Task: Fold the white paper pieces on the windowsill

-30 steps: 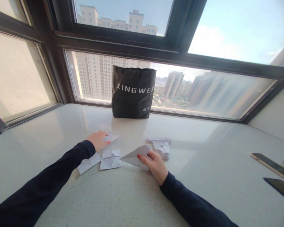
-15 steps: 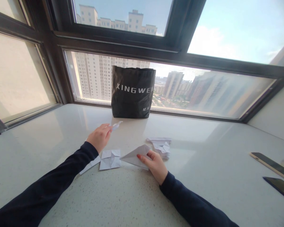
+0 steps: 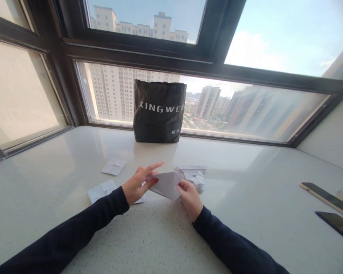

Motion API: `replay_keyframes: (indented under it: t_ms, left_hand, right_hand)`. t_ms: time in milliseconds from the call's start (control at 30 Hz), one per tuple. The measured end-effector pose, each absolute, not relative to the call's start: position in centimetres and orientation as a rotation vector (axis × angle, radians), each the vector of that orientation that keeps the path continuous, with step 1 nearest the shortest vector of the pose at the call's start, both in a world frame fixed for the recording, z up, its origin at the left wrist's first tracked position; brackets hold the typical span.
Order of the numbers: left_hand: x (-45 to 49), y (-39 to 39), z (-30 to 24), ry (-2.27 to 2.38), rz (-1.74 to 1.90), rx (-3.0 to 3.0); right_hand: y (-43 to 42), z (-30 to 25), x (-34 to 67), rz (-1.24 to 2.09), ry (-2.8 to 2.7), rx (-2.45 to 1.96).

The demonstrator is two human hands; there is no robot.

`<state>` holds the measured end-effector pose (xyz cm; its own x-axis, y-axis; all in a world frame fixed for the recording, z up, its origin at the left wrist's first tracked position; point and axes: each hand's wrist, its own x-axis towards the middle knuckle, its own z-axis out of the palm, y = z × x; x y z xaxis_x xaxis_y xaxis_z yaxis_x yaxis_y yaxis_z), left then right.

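Observation:
A folded sheet of white paper (image 3: 166, 184) is held up between both hands over the counter. My left hand (image 3: 139, 183) pinches its left end between thumb and fingers, the forefinger stretched out above. On the other side, my right hand (image 3: 189, 196) grips the paper's right edge. Behind my right hand lies a stack of folded papers (image 3: 198, 179). One folded paper square (image 3: 113, 166) rests beyond my left forearm. Closer in, another folded paper (image 3: 101, 191) is partly covered by my left sleeve, and a further one is mostly hidden under my left hand.
A black bag (image 3: 159, 112) with white lettering stands upright at the back, against the window. Two dark flat devices, one with a gold edge (image 3: 327, 198) and one nearer (image 3: 335, 226), lie at the right edge of the speckled white counter (image 3: 148, 243).
My left hand has let go of a small folded paper, which now lies on the counter at the left. It has come back right and taken hold of the paper in my right hand.

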<state>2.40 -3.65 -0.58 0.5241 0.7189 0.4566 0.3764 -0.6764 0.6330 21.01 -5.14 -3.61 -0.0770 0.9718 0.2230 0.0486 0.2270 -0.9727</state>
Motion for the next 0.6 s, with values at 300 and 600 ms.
replay_keyframes:
  t_ms: [300, 600]
  left_hand:
    - [2.45, -2.74, -0.74, 0.789, 0.863, 1.763]
    - [3.23, -3.64, -0.59, 0.727, 0.775, 1.587]
  right_hand:
    - [-5.29, -3.53, 21.16, 1.125, -1.389, -1.027]
    - [-5.43, -3.66, 20.95, 1.182, -1.407, -1.044]
